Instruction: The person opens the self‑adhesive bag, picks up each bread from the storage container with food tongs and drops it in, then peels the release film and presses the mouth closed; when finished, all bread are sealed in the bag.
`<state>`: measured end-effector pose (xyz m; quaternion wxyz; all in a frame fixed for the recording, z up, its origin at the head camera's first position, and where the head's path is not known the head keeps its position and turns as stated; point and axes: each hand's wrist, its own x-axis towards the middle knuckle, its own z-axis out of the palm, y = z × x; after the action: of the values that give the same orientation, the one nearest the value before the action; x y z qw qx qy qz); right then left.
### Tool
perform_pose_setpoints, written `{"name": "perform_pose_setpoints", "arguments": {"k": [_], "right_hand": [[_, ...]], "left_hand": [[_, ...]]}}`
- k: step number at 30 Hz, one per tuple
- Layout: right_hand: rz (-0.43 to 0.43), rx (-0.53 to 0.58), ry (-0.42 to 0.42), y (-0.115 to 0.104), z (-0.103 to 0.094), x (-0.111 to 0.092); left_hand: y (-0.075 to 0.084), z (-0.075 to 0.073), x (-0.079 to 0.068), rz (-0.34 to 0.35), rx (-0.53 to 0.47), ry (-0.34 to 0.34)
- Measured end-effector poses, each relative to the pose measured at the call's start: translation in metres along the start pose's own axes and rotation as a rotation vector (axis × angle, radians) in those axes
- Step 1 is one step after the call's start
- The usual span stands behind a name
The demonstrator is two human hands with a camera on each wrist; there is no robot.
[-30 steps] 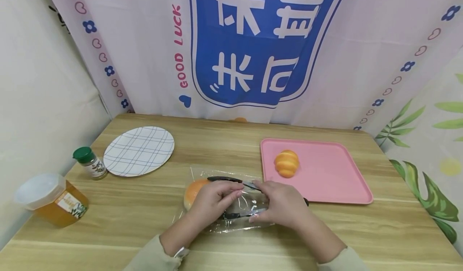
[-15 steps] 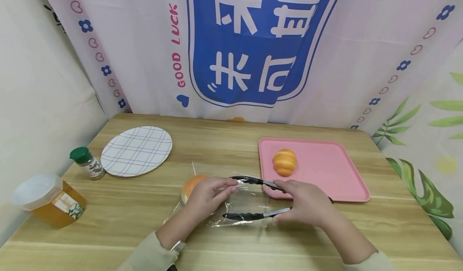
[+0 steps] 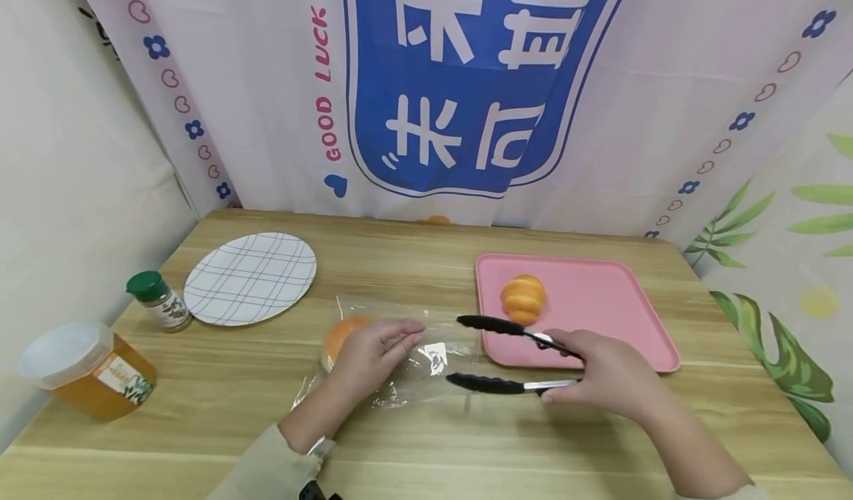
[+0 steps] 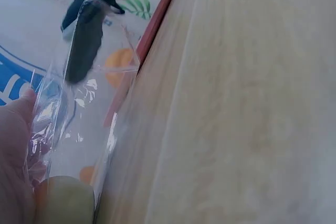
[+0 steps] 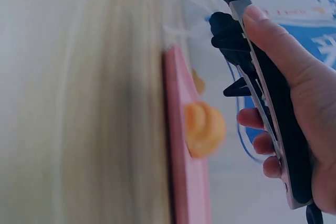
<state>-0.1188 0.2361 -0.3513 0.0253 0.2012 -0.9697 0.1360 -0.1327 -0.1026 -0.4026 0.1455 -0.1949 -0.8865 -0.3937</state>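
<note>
My left hand (image 3: 376, 353) pinches the upper side of a clear plastic bag (image 3: 426, 385) near the table's middle. Inside the bag, at its left end, lies a round orange-brown bun (image 3: 341, 337), partly hidden by that hand; the left wrist view shows the pale side of the bun (image 4: 65, 203). My right hand (image 3: 609, 374) grips a pair of kitchen tongs (image 3: 489, 384) with metal arms and black tips. The tongs are spread apart with nothing between them, their tips by the bag's right end. The right wrist view shows fingers and thumb around the tongs' black handle (image 5: 289, 140).
A pink tray (image 3: 600, 315) bearing a croissant-like bread (image 3: 523, 300) lies at the right, behind the tongs. To the left are a checked plate (image 3: 253, 278), a green-capped shaker (image 3: 160, 304) and a honey-coloured jar (image 3: 123, 374). A printed cloth hangs behind the table.
The right hand has drawn the tongs rightward, out of the bag, and their tips have spread wider. The left hand keeps holding the bag, which lies flatter and slightly further left.
</note>
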Motion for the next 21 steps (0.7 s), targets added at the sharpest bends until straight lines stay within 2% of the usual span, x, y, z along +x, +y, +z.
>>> {"name": "perform_pose_setpoints", "arguments": {"k": [5, 10, 14, 21], "right_hand": [[0.069, -0.004, 0.048, 0.022, -0.016, -0.007], [0.193, -0.015, 0.015, 0.044, -0.024, -0.007], [0.264, -0.036, -0.032, 0.059, -0.022, -0.005], [0.310, -0.043, -0.075, 0.078, -0.010, 0.004]], "left_hand": [[-0.002, -0.002, 0.001, 0.033, -0.002, 0.021], [-0.001, 0.000, 0.001, 0.056, -0.019, 0.037], [0.000, 0.001, 0.001, 0.055, -0.020, 0.060], [0.001, 0.003, 0.002, 0.046, -0.024, 0.085]]}}
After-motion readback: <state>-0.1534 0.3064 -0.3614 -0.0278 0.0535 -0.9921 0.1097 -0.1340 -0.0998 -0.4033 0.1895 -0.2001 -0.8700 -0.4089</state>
